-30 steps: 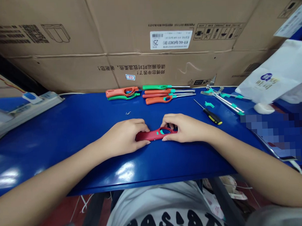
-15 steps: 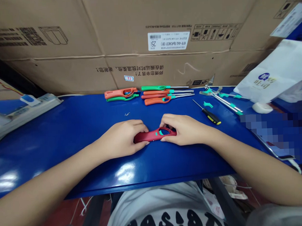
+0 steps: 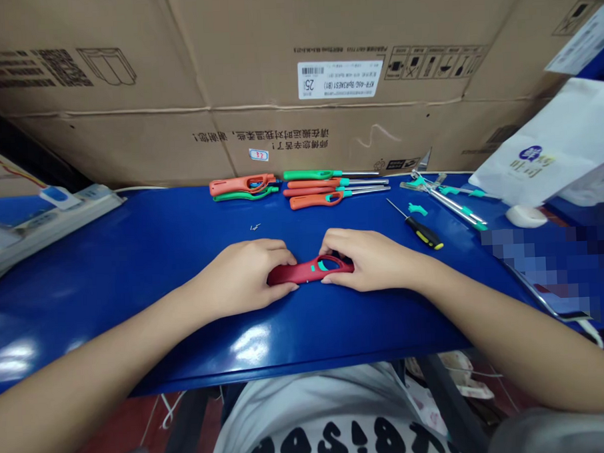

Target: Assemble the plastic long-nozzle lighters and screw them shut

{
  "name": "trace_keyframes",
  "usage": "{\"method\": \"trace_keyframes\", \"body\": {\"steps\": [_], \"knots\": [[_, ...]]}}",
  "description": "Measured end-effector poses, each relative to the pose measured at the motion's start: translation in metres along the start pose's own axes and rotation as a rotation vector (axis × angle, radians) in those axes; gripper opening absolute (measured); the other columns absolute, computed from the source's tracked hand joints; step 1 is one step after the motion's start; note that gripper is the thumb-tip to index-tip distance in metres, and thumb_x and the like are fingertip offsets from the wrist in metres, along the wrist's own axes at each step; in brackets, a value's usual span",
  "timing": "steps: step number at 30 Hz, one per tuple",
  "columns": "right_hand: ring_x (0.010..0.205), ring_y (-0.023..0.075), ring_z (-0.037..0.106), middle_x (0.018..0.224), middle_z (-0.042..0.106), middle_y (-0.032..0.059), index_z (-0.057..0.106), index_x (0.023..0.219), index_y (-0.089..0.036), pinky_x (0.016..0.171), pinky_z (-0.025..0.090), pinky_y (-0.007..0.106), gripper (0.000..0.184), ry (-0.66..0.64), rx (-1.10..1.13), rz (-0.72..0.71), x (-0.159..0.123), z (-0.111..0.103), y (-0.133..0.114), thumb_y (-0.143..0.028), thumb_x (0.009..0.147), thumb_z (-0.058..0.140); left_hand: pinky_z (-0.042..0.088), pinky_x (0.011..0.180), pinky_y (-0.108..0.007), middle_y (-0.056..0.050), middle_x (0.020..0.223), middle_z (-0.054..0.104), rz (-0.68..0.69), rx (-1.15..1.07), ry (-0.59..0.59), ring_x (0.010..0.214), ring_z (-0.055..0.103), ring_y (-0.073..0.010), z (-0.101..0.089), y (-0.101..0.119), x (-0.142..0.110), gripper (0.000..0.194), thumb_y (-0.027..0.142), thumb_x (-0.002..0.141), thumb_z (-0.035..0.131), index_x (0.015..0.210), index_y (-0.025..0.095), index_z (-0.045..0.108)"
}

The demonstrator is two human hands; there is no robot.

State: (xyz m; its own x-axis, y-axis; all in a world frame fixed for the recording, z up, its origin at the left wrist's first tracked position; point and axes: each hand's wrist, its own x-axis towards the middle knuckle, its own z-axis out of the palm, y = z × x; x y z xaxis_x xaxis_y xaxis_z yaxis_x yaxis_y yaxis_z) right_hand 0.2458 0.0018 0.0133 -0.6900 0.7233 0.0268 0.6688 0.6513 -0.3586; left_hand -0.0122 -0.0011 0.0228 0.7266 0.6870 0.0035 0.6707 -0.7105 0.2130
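A red lighter body with a teal trigger lies crosswise between my hands, low over the blue table. Around its left end my left hand is closed, thumb along the near side and fingers on the far side. My right hand pinches the other end, beside the trigger loop; its fingertips are partly hidden. No metal tube shows on this lighter. Beyond the hands lie long-tubed lighters in orange and green. Left of them are orange and green lighter handles without tubes. Several tiny screws or pins lie nearer.
A black and yellow screwdriver lies to the right, near a teal trigger piece and loose metal tubes. A big cardboard box walls the back. A power strip is at left; a white paper bag at right.
Both hands keep the same grip on the red lighter body, with no clear movement. The view shifts slightly as the head moves; the things on the table stay put.
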Motion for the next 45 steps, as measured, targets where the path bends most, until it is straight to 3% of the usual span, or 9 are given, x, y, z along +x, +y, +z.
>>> {"method": "trace_keyframes", "body": {"steps": [7,14,19,24,32,38,41,45], "knots": [[0.087,0.0202,0.061,0.106,0.065,0.0071,0.063,0.107,-0.017,0.07,0.044,0.03,0.029,-0.029,-0.015,0.003,0.001,-0.001,-0.002,-0.039,0.089,0.069,0.049,0.072,-0.029,-0.002,0.102,0.069,-0.007,0.001,-0.01,0.09,0.066,-0.0208,0.0,0.001,-0.002,0.017,0.034,0.091,0.066,0.102,0.022,0.069],[0.094,0.0247,0.066,0.116,0.063,0.0115,0.067,0.121,-0.015,0.078,0.05,0.035,0.032,-0.099,-0.108,-0.038,0.001,-0.003,0.0,-0.034,0.096,0.06,0.05,0.076,-0.034,-0.008,0.096,0.067,0.121,0.269,0.025,0.088,0.065,-0.0249,0.009,0.004,0.002,0.02,0.031,0.096,0.058,0.1,0.015,0.068],[0.099,0.0247,0.065,0.118,0.061,0.0122,0.066,0.125,-0.014,0.087,0.052,0.037,0.033,-0.092,-0.061,-0.074,0.002,-0.001,0.007,-0.028,0.098,0.056,0.05,0.074,-0.033,-0.007,0.096,0.067,0.141,0.271,0.077,0.087,0.065,-0.0231,0.014,-0.003,0.004,0.02,0.027,0.1,0.052,0.103,0.015,0.067],[0.098,0.0229,0.063,0.113,0.061,0.011,0.067,0.117,-0.014,0.088,0.052,0.036,0.026,-0.07,-0.018,-0.125,0.001,0.0,0.012,-0.027,0.1,0.052,0.049,0.073,-0.031,-0.006,0.092,0.065,0.145,0.19,0.12,0.083,0.063,-0.0203,0.015,-0.008,0.005,0.034,0.037,0.107,0.041,0.1,0.015,0.066],[0.087,0.0214,0.06,0.1,0.061,0.0108,0.067,0.101,-0.011,0.08,0.052,0.036,0.028,-0.031,-0.041,-0.199,0.0,-0.003,0.008,-0.027,0.104,0.044,0.045,0.069,-0.028,-0.004,0.083,0.061,0.213,0.04,0.165,0.073,0.058,-0.0168,0.016,-0.009,0.005,0.033,0.035,0.106,0.042,0.092,0.015,0.064],[0.091,0.0214,0.063,0.105,0.065,0.0107,0.069,0.107,-0.013,0.083,0.05,0.034,0.028,0.05,-0.037,-0.2,-0.001,-0.004,0.011,-0.031,0.104,0.047,0.044,0.069,-0.029,-0.005,0.083,0.061,0.227,0.067,0.216,0.075,0.058,-0.0183,0.013,-0.01,0.005,0.032,0.033,0.106,0.043,0.093,0.014,0.065],[0.09,0.0215,0.065,0.105,0.067,0.0094,0.069,0.106,-0.016,0.078,0.047,0.032,0.029,0.073,-0.137,-0.139,-0.003,-0.01,0.014,-0.038,0.102,0.052,0.044,0.07,-0.031,-0.005,0.083,0.061,0.225,0.1,0.222,0.074,0.058,-0.0191,0.01,-0.015,0.005,0.031,0.033,0.106,0.043,0.092,0.014,0.064],[0.082,0.0213,0.063,0.091,0.068,0.0068,0.068,0.094,-0.016,0.071,0.041,0.031,0.03,0.067,-0.282,-0.109,-0.005,-0.017,0.019,-0.041,0.101,0.053,0.046,0.074,-0.031,-0.006,0.085,0.062,0.216,0.095,0.219,0.077,0.059,-0.0199,0.008,-0.019,0.005,0.029,0.032,0.105,0.045,0.095,0.013,0.065]]}}
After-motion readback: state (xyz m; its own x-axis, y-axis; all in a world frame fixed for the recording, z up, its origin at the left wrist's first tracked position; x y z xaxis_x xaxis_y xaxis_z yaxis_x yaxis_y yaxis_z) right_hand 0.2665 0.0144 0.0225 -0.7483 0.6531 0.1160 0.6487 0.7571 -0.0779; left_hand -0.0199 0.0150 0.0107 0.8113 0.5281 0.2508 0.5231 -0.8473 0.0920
